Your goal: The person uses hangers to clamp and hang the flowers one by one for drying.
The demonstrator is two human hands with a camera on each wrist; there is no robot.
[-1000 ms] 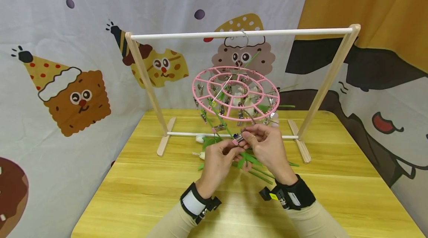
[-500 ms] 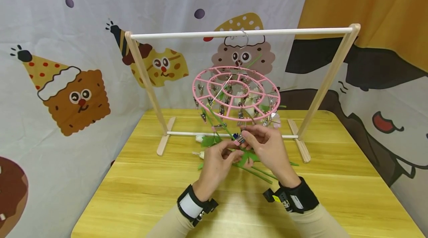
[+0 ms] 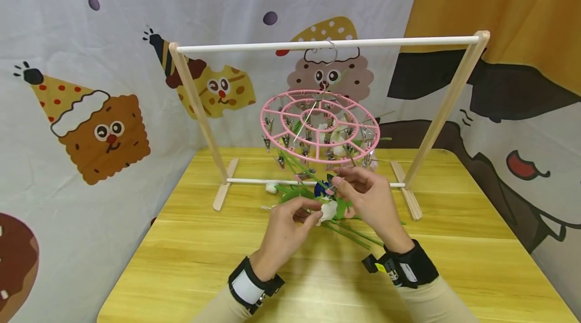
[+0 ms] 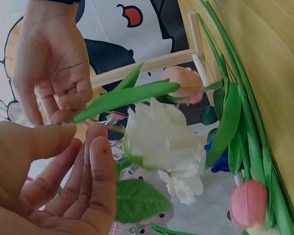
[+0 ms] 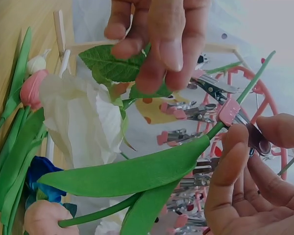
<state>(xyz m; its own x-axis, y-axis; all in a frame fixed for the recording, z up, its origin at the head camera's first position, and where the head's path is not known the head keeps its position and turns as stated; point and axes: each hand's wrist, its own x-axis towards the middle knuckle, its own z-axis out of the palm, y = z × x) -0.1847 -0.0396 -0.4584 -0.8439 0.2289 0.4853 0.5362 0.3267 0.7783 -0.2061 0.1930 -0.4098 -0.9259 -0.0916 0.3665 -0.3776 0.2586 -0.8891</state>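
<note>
My right hand (image 3: pixel 369 202) pinches a metal clip (image 5: pixel 250 129) with pink tips below the round pink clip hanger (image 3: pixel 265 131). The clip bites the green stem of a peach tulip (image 5: pixel 46 218), whose head hangs down with long leaves (image 5: pixel 132 169). My left hand (image 3: pixel 288 227) hovers to the left with parted, slightly bent fingers, holding nothing; in the right wrist view it (image 5: pixel 159 39) is apart from the clip. A white rose (image 5: pixel 81 117) hangs head down between the hands. How the rose is held up is partly hidden.
A wooden rack with a white top rod (image 3: pixel 254 48) carries the hanger. Several metal clips (image 3: pixel 280 162) dangle from its rings, some with flowers. On the wooden table (image 3: pixel 181 262) lie more flowers, among them a pink tulip (image 4: pixel 248 203) and a blue flower (image 3: pixel 321 189).
My left hand has drawn back from the clip, down and to the left, and its fingers have parted. The right hand stays at the clip. The white rose has come into sight.
</note>
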